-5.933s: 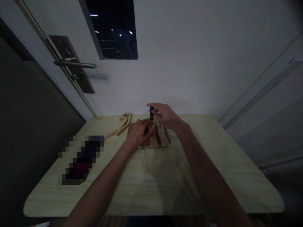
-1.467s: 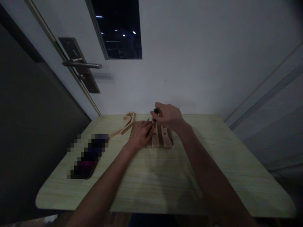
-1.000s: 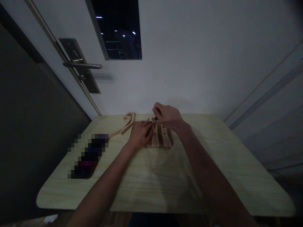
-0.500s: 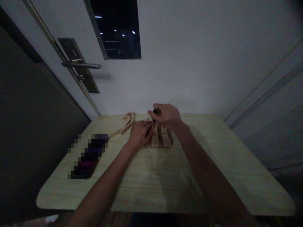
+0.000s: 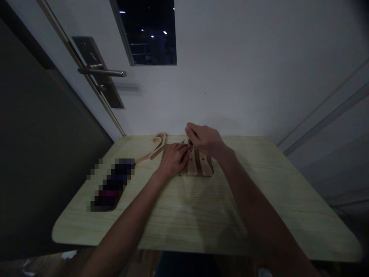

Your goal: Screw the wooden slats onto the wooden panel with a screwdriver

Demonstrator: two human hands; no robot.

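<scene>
A small wooden assembly of light slats lies at the far middle of the pale table. My left hand lies on its left part with the fingers down on the wood, pressing it to the table. My right hand is closed round a small dark-handled tool that stands upright on the top end of a slat. Most of the tool is hidden by the fingers.
A curved wooden piece lies to the left of the assembly. A blurred dark object rests on the table's left side. Behind the table stands a white wall; at the left is a door with a metal handle.
My right hand has turned slightly on the tool and now hides more of its handle. My left hand stays on the wood. The camera has shifted a little.
</scene>
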